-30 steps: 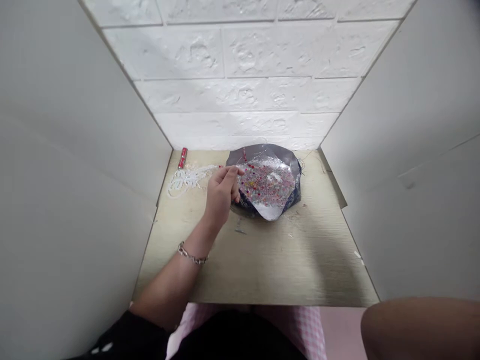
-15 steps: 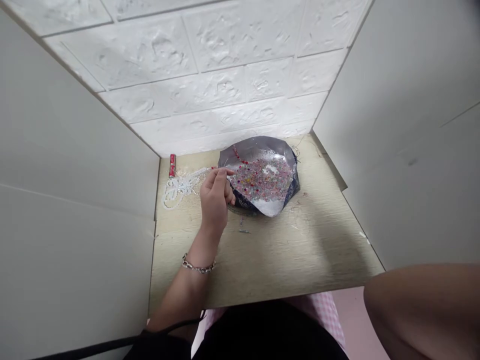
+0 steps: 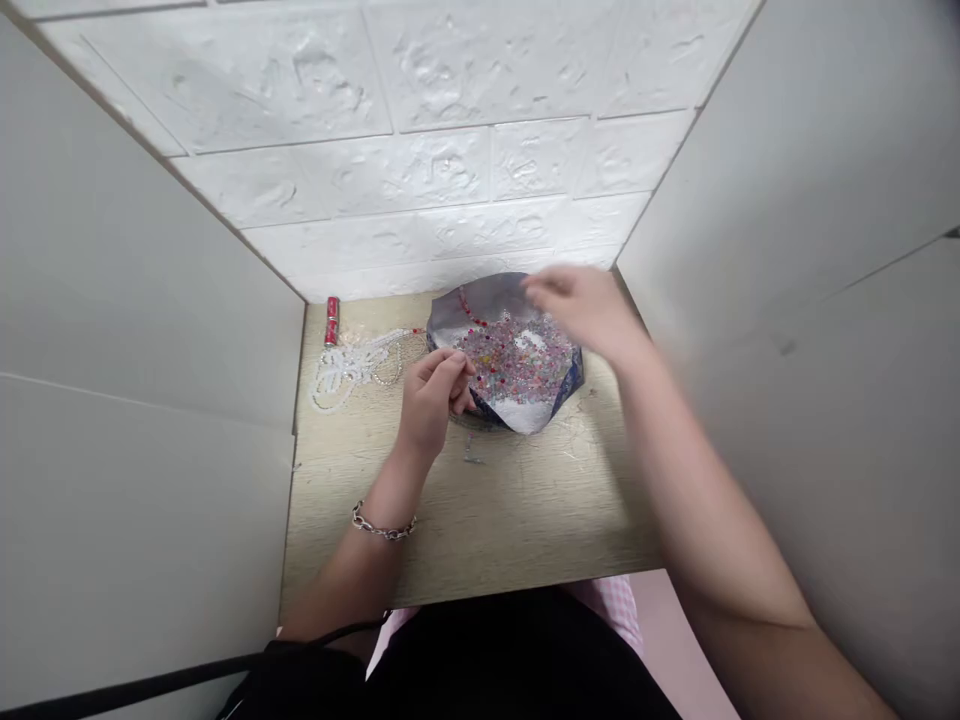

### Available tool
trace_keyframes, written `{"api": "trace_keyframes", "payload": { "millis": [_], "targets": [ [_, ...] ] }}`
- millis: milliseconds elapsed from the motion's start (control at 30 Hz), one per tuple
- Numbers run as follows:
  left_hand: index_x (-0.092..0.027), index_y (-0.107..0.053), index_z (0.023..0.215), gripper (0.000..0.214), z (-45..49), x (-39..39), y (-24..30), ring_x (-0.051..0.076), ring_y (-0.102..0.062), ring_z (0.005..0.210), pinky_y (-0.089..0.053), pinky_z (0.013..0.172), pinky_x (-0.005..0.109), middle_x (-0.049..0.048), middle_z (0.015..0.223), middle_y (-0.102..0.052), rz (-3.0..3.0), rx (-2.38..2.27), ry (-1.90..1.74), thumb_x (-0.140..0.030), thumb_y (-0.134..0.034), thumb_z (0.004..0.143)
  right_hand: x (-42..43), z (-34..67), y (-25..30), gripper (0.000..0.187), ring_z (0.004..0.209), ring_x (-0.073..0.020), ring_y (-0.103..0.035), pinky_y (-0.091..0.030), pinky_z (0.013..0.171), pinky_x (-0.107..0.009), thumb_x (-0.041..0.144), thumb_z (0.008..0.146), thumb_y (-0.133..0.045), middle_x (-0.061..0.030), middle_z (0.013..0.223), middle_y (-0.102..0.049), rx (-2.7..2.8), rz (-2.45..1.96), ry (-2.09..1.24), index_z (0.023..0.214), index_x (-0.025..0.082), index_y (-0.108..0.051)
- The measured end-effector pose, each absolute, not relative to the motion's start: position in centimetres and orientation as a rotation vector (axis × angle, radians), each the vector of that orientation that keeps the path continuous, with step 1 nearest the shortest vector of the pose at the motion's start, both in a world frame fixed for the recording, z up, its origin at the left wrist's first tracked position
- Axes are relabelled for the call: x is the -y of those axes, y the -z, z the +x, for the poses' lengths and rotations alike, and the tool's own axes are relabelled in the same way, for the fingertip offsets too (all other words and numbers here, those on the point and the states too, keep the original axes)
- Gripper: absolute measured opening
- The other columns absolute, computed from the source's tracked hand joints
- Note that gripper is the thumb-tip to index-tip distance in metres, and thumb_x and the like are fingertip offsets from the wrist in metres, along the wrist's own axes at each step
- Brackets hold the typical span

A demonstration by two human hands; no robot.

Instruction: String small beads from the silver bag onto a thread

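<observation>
A lined bag with folded-down sides (image 3: pixel 530 417) lies at the back of the wooden table, holding many small pink, clear and red beads (image 3: pixel 517 375). My left hand (image 3: pixel 433 393) is at the bag's left edge, thumb and forefinger pinched together; what they hold is too small to make out. Above the bag's right rear side is my right hand (image 3: pixel 581 305), smeared by motion, so its fingers do not show clearly. A string of red beads (image 3: pixel 471 307) rests along the bag's inner left wall.
White bead strands (image 3: pixel 349 368) lie left of the bag, near a red cylinder (image 3: pixel 332 322). A small thin metallic-looking piece (image 3: pixel 474 460) lies in front of the bag. Grey panels (image 3: pixel 135 400) close in both sides, and a white brick-patterned wall (image 3: pixel 450 170) stands behind.
My right hand has come in from the lower right and now hovers over the bag. The left hand keeps its pinch beside the bag. The view has shifted slightly.
</observation>
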State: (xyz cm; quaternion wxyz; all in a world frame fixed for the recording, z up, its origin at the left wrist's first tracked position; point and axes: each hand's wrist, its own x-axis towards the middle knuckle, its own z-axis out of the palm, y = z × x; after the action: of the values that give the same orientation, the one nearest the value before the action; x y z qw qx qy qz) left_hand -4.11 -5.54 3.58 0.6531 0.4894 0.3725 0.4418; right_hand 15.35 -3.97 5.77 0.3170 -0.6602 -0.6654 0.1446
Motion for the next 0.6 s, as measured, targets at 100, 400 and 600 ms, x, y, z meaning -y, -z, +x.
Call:
{"api": "trace_keyframes", "payload": {
  "millis": [100, 400, 600],
  "targets": [
    [-0.017, -0.049, 0.059, 0.018, -4.1, 5.5, -3.5, 0.003, -0.033, 0.033, -0.039, 0.04, 0.018, -0.0085, 0.044, -0.029, 1.124, -0.85, -0.962, -0.03, -0.049, 0.073, 3.2, 15.1, -3.7, 0.027, 0.092, -0.0188, -0.056, -0.04, 0.086, -0.031, 0.013, 0.081, -0.043, -0.0092, 0.095, -0.063, 2.014, -1.905, -0.315, 0.094, 0.014, -0.067],
    [-0.017, -0.051, 0.061, 0.019, -4.1, 5.5, -3.3, 0.003, -0.032, 0.033, -0.036, 0.039, 0.018, -0.0086, 0.042, -0.03, 1.117, -0.868, -0.92, -0.029, -0.048, 0.074, 2.8, 14.1, -2.1, 0.024, 0.086, -0.0204, -0.058, -0.043, 0.071, -0.028, 0.013, 0.081, -0.041, -0.01, 0.093, -0.059, 2.208, -2.164, -0.162, 0.084, 0.015, -0.065],
    [-0.016, -0.052, 0.061, 0.019, -4.1, 5.4, -3.4, 0.003, -0.032, 0.033, -0.036, 0.039, 0.018, -0.0082, 0.042, -0.031, 1.123, -0.878, -0.908, -0.029, -0.049, 0.075, 2.7, 13.5, -2.1, 0.026, 0.088, -0.0216, -0.058, -0.044, 0.071, -0.028, 0.014, 0.084, -0.037, -0.0132, 0.094, -0.061, 2.261, -2.247, -0.118, 0.093, 0.011, -0.061]
  ]
}}
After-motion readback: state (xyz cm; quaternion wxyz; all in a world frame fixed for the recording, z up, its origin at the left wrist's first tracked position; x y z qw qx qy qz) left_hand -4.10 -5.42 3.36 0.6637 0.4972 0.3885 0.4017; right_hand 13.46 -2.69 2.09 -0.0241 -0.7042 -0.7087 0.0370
